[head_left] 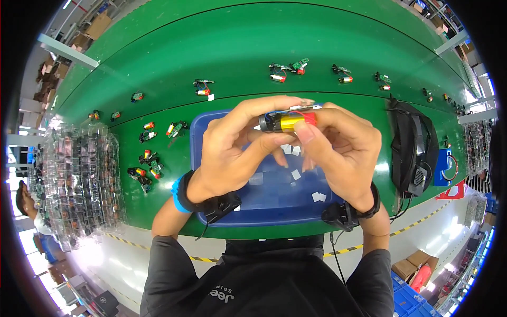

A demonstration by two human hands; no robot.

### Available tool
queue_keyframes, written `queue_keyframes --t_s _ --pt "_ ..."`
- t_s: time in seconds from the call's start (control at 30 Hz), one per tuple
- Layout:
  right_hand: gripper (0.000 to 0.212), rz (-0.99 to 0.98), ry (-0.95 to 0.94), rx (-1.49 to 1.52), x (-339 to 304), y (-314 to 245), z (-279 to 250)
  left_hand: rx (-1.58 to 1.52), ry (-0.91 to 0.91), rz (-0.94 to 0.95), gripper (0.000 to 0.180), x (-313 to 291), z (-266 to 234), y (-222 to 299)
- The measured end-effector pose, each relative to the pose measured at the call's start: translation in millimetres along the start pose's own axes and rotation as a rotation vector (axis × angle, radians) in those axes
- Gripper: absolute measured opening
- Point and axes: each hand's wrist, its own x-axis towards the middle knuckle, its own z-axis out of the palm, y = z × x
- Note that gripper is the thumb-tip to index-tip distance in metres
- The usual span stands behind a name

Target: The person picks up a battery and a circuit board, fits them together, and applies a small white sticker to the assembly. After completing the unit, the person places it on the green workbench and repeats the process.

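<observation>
Right above the blue plastic bin (277, 202), left hand (226, 145) and right hand (346, 143) both pinch one wired battery assembly (289, 123), mid-job I'd guess, while similar units (278, 78) sit on the green bench (317, 31), finished or not, can't tell.

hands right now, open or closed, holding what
Left hand: closed, holding the battery piece near its black end.
Right hand: closed, holding the same battery piece at its red end.
</observation>
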Motion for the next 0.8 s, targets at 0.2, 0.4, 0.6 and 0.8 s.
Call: queue_keyframes --t_s 0.2,0.4,0.6,0.8 --pt "0.016 0.147 0.030 0.148 -0.5 -1.3 0.9 0.347 0.030 0.238 0.038 2.1 4.7 1.3" --pt "0.028 0.209 -0.026 0.157 0.3 -1.6 5.2 0.430 -0.030 0.131 0.036 -3.7 -2.3 8.0" --pt "0.029 0.233 -0.035 0.123 2.1 -4.0 5.1 0.510 -0.010 0.195 0.034 -0.5 -5.4 5.8" --pt "0.042 0.319 -0.186 0.117 8.1 3.6 -5.8 0.544 0.129 0.222 0.032 1.1 -3.3 12.6"
